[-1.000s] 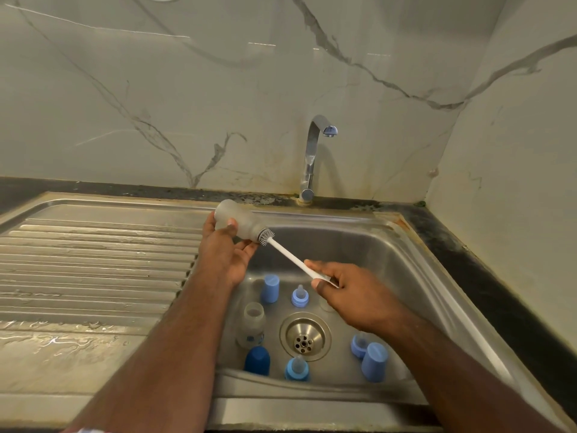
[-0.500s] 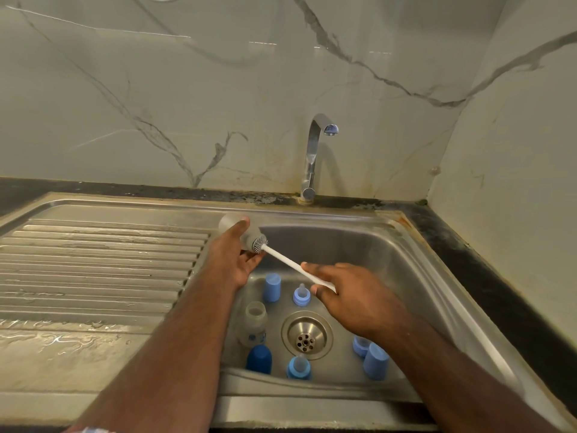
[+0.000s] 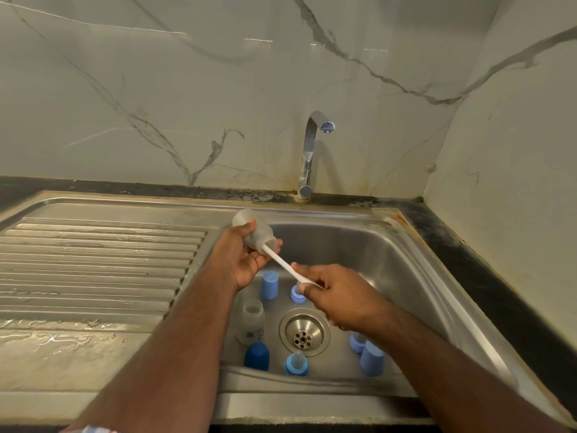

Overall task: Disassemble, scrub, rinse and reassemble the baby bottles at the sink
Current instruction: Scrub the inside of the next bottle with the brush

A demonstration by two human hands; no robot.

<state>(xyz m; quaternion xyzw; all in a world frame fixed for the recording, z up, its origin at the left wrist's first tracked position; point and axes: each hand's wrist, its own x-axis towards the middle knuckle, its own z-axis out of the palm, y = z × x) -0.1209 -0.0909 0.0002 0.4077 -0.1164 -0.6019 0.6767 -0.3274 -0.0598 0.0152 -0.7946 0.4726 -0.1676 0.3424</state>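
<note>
Marble wall, steel sink [image 3: 406, 260], tap [image 3: 312, 151] dry. Left hand [image 3: 240, 260] gripped bottle [image 3: 254, 231] over basin, right hand [image 3: 337, 295] pinched brush [image 3: 282, 262] pushed inside. Scrubbing stage, I'd say. Second bottle [image 3: 251, 321], caps, teats sat apart below; rinse and reassembly left.
</note>
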